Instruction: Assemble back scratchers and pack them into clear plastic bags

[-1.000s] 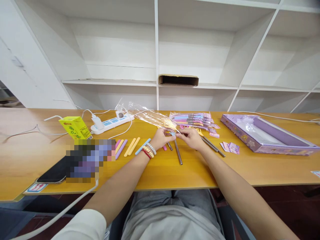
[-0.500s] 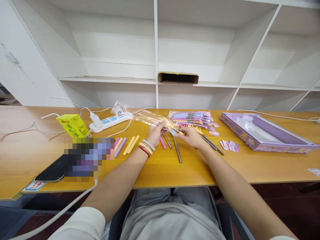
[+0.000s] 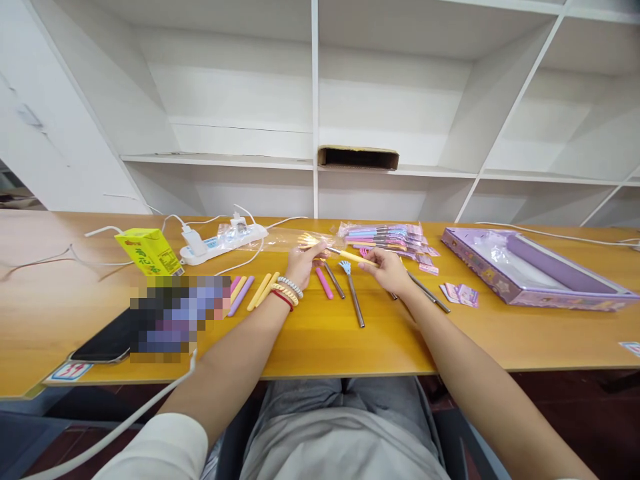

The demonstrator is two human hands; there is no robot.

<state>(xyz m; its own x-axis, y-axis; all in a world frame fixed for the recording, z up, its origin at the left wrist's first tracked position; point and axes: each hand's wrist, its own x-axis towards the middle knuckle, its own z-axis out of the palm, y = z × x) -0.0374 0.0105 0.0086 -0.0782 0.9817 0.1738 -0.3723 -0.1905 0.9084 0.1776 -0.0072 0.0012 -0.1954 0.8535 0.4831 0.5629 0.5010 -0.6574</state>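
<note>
My left hand (image 3: 303, 267) pinches the clear plastic bag (image 3: 280, 239) at its mouth, near the hand-shaped yellow head of a stick. My right hand (image 3: 387, 270) grips the yellow handle of that yellow stick (image 3: 354, 257), whose metal rod points left to the bag. Below, between my hands, lie a blue-headed metal stick (image 3: 354, 297), a magenta handle (image 3: 325, 283) and a bare metal rod (image 3: 335, 280). Further metal rods (image 3: 429, 292) lie partly under and beside my right hand. Behind it is a pile of bagged sticks (image 3: 383, 237).
Yellow handles (image 3: 260, 291) and a purple one (image 3: 241, 296) lie left, near a black phone (image 3: 103, 339), a yellow drink carton (image 3: 150, 251) and a white power strip (image 3: 223, 244). Right are small cards (image 3: 460, 294) and a purple box (image 3: 530, 293). Shelves stand behind.
The yellow stick has come into clear view between my hands, its handle now in my right hand. The plastic bag has sunk lower over the power strip, and my left hand has shifted slightly left.
</note>
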